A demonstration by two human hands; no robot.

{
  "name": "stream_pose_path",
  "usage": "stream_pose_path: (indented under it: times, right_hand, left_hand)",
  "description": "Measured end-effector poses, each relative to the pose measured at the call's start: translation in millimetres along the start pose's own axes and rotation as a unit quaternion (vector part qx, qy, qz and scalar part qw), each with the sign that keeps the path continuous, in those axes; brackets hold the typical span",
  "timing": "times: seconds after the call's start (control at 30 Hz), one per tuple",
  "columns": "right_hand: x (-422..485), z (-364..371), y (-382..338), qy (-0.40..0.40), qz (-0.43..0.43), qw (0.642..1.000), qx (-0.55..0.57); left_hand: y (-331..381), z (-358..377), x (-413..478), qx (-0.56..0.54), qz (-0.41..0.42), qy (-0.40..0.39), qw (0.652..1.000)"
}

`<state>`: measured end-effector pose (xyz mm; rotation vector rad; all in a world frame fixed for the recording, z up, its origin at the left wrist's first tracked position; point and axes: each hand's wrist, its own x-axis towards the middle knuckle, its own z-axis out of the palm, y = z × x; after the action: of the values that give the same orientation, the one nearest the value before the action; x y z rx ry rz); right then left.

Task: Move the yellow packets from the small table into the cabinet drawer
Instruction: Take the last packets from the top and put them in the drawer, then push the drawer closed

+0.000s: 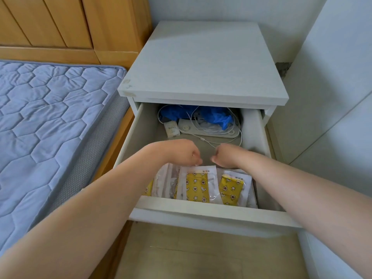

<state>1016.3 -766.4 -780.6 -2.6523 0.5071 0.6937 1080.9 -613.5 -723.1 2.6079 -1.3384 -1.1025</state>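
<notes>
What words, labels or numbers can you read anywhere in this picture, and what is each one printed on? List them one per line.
"ace": on the small white box at the back of the drawer; any further letters are unclear.
Dark print along the top strips of the yellow packets: too small and blurred to read.
White flat device under the cables: no readable marking.

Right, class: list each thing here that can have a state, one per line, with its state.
Drawer: pulled open.
Yellow packets: inside the drawer, at the front, overlapping.
Left hand: fingers curled at the packets' top edge.
Right hand: same, beside it.
White cable: loose, tangled at the back.
Blue bag: crumpled.
</notes>
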Motion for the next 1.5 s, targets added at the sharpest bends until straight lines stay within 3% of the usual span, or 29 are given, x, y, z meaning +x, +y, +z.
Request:
stream_pose_path:
  times: [0.13,0.23,0.3,0.6,0.7,0.83,0.97,1.07,1.17,1.23,1.5]
  right_hand:
    - [-7,-12,15,0.035,0.000,0.999,0.027]
    - [-23,-18,19,0.067,-0.014,0.996,0.051]
    - [-35,-19,20,0.099,-0.033,0.991,0.088]
    - [-124,-6,23,0.192,-0.056,0.964,0.175]
    - [-156,-6,25,0.179,-0.083,0.964,0.176]
    - [-180,-3,26,0.147,-0.108,0.979,0.096]
    - [-177,0,27,0.227,-0.076,0.971,-0.002]
    - [-165,-2,25,0.268,-0.070,0.959,-0.055]
    - [-149,-4,27,0.348,-0.100,0.918,-0.159]
    - [-139,-9,28,0.400,-0.109,0.893,-0.176]
    - [-103,-62,34,0.356,-0.040,0.912,-0.198]
  left_hand:
    - [39,-18,-34,-0.039,0.073,-0.104,0.991]
    - [59,-17,-54,-0.006,0.121,-0.186,0.975]
    - [66,-8,-60,0.020,0.117,-0.199,0.973]
    - [66,26,-88,0.071,0.042,0.061,0.995]
    - [67,34,-93,0.098,0.006,0.151,0.984]
    - [71,41,-95,0.097,-0.059,0.231,0.966]
    - [71,47,-88,0.063,-0.116,0.278,0.952]
    - [66,41,-80,0.132,-0.138,0.306,0.933]
    - [56,27,-67,0.232,-0.111,0.380,0.888]
    - [52,19,-58,0.245,-0.098,0.398,0.879]
    - [35,-6,-20,0.235,-0.106,0.399,0.880]
